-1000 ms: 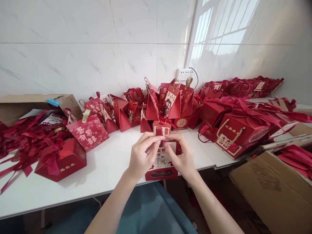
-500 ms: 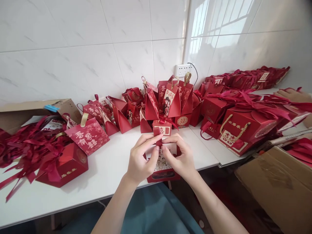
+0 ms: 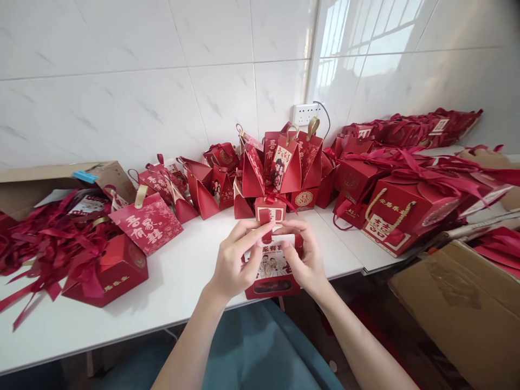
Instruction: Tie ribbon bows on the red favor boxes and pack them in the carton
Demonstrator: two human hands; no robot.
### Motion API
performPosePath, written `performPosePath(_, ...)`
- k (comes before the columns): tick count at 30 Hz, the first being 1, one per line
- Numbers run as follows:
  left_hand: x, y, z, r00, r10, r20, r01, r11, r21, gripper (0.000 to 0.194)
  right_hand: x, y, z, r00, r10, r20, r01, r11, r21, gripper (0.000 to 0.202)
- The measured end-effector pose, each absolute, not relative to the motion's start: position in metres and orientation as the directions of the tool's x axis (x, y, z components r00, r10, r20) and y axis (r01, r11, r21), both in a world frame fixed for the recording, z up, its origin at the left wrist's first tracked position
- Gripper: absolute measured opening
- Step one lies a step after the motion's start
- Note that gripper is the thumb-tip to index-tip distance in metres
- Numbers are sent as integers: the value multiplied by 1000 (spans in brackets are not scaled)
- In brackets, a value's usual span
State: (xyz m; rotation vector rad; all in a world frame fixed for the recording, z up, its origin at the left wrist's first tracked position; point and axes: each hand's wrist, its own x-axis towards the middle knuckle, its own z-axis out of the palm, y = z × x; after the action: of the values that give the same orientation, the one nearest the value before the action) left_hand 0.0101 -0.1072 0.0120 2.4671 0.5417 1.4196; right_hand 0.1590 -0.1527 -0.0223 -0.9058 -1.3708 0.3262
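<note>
A red box with a white printed front and an oval window (image 3: pixel 271 285) stands at the table's front edge, before me. Above it my left hand (image 3: pixel 238 260) pinches a dark red ribbon loop (image 3: pixel 266 218). My right hand (image 3: pixel 304 253) is at the box's top right, its thumb over the white print and its fingers curled at the upper edge; whether it grips the ribbon or the box is hidden. Just behind the ribbon sits a small red box with a pale label (image 3: pixel 277 206).
Red gift boxes (image 3: pixel 284 162) line the white table (image 3: pixel 179 281) along the tiled wall. Ribboned boxes (image 3: pixel 105 271) lie left by an open carton (image 3: pixel 117 176). More stand right, near a brown carton (image 3: pixel 459 298) and another person's hand (image 3: pixel 485 158).
My right thumb has moved right, away from the left fingertips, uncovering more of the white print. The left hand keeps its pinch on the ribbon. The view has shifted slightly.
</note>
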Motion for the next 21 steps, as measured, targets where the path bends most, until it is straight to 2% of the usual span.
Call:
performPosePath(3, 2, -105, 4, 466, 420, 779, 170, -906, 387, 66, 165, -159, -31, 127, 755, 643, 209, 613, -762, 47)
performPosePath(6, -12, -108, -16, 409, 548, 730, 135, -827, 545, 80, 176, -169, -44, 52, 815, 577, 260, 547, -796, 54)
performPosePath(9, -28, -118, -40, 465, 722, 513, 189, -646, 739, 81, 187, -178, -55, 12, 857, 514, 320, 484, -814, 48)
performPosePath(11, -36, -124, -52, 569, 763, 306, 288, -534, 795, 79, 192, -182, -59, 2, 884, 467, 309, 444, -841, 40)
performPosePath(13, -38, -130, -58, 606, 781, 154, 365, -445, 817, 79, 195, -184, -61, 32, 904, 427, 249, 406, -879, 33)
performPosePath(15, -33, -133, -58, 557, 826, 87, 368, -339, 866, 82, 196, -184, -63, 130, 910, 393, 126, 378, -917, 28)
performPosePath(18, -11, -140, -51, 405, 903, 143, 188, -235, 954, 81, 192, -184, -68, 339, 899, 276, -215, 360, -908, 28)
performPosePath(21, 17, -155, -36, 207, 889, 408, 35, -424, 905, 81, 183, -186, -74, 367, 926, 87, -571, 298, -765, 29)
